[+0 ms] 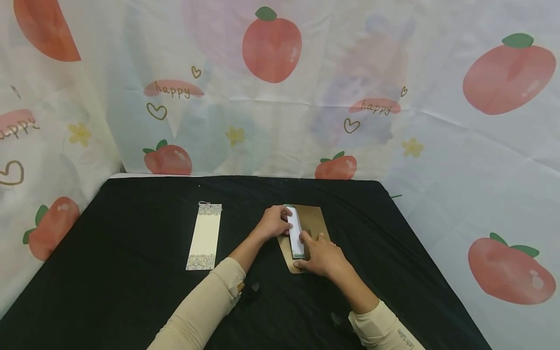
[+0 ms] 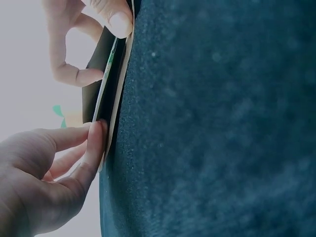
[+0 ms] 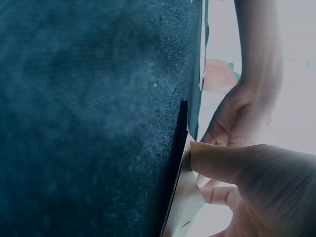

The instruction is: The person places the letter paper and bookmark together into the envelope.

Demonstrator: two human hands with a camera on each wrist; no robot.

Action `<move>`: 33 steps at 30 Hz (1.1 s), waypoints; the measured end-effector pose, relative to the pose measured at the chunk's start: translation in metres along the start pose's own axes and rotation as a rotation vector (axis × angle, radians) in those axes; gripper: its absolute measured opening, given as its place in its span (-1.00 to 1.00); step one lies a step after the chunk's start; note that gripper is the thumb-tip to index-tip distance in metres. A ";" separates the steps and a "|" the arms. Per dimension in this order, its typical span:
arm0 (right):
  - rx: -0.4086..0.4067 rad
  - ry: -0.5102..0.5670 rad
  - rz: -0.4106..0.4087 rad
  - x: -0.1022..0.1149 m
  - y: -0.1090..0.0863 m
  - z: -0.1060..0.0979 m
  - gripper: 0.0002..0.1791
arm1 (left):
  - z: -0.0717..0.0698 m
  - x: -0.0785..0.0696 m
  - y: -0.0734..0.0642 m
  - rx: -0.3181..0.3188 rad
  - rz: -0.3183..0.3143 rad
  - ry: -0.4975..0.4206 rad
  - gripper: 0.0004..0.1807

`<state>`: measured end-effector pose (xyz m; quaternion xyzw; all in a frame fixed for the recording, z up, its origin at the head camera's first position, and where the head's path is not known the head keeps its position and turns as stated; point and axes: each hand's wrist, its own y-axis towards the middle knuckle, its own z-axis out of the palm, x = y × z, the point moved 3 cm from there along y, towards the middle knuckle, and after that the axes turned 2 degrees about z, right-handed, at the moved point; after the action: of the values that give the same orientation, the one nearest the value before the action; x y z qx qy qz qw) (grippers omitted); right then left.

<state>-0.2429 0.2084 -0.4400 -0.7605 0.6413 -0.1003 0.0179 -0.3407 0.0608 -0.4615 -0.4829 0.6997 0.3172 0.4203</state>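
Note:
My left hand point(image 1: 272, 222) pinches a narrow white strip point(image 1: 295, 233) with green patterned ends along its left edge. Under the strip lies a brown paper envelope point(image 1: 312, 216) on the black cloth. In the left wrist view the strip point(image 2: 104, 89) stands tilted between the envelope's lower sheet and a raised darker sheet point(image 2: 91, 96), with thumb and finger at its edge. My right hand point(image 1: 323, 253) grips the envelope from the near right; its thumb point(image 3: 212, 157) presses on the paper's edge, its other fingers curl at the raised part.
A long cream card point(image 1: 204, 236) with lace-like patterned ends and a white string at its top lies left of the envelope. Black cloth point(image 1: 109, 257) covers the table. A white curtain point(image 1: 271, 136) with fruit prints hangs behind and at both sides.

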 end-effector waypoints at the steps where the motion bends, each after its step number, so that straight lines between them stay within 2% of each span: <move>1: 0.000 0.000 0.000 0.000 0.000 0.000 -0.25 | 0.000 0.000 0.000 0.000 0.000 0.001 -0.67; 21: 0.015 0.002 0.002 -0.001 0.001 0.000 -0.21 | 0.007 0.002 0.005 0.001 0.002 0.001 -0.69; 33: 0.022 0.000 0.009 0.000 0.000 0.001 -0.15 | 0.009 0.000 0.003 0.006 -0.025 0.008 -0.65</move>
<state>-0.2433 0.2087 -0.4408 -0.7574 0.6435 -0.1070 0.0266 -0.3406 0.0692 -0.4653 -0.4916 0.6963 0.3080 0.4227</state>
